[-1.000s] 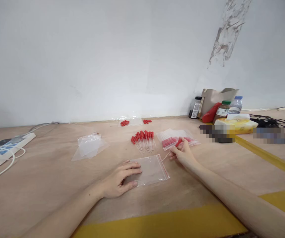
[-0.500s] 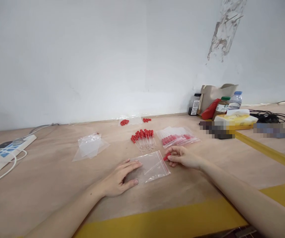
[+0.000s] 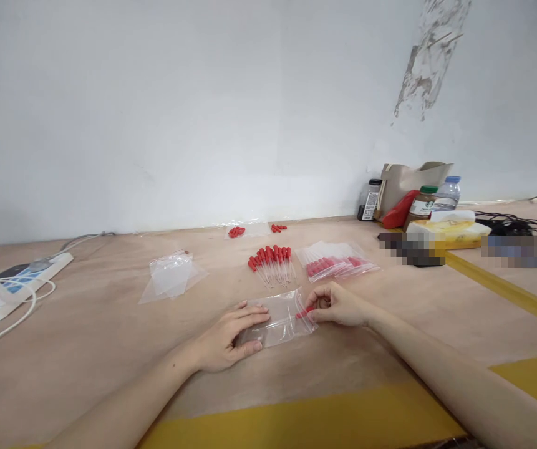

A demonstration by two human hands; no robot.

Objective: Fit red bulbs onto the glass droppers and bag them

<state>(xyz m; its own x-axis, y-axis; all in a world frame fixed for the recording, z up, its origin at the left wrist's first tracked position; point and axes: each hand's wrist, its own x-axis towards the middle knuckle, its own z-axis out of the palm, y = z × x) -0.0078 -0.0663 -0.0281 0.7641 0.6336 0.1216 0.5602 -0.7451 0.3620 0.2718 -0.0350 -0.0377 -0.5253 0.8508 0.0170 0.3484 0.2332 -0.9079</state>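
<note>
A clear zip bag point(image 3: 280, 327) lies flat on the table in front of me. My left hand point(image 3: 231, 335) rests on its left part with fingers stretched out and spread. At the bag's right end, where the zip strip is, my right hand point(image 3: 336, 305) pinches the red bulb of a glass dropper point(image 3: 302, 312). The dropper's thin clear tube points left within the bag, and the bulb is at the mouth. Just beyond the bag, several red-bulbed droppers point(image 3: 270, 262) lie fanned out. Filled bags of droppers point(image 3: 336, 262) are stacked to their right.
Flat clear bags point(image 3: 172, 274) lie at left. Loose red bulbs point(image 3: 236, 232) sit near the wall, some on a plastic bag. A power strip point(image 3: 38, 277) with white cables is far left. Bottles, a beige bag point(image 3: 411, 187), a tissue pack point(image 3: 450, 232) and black cables stand at right.
My right hand has moved slightly left and down, bringing the dropper further into the bag. The bag's mouth is now creased around the bulb. My left hand stays on the bag.
</note>
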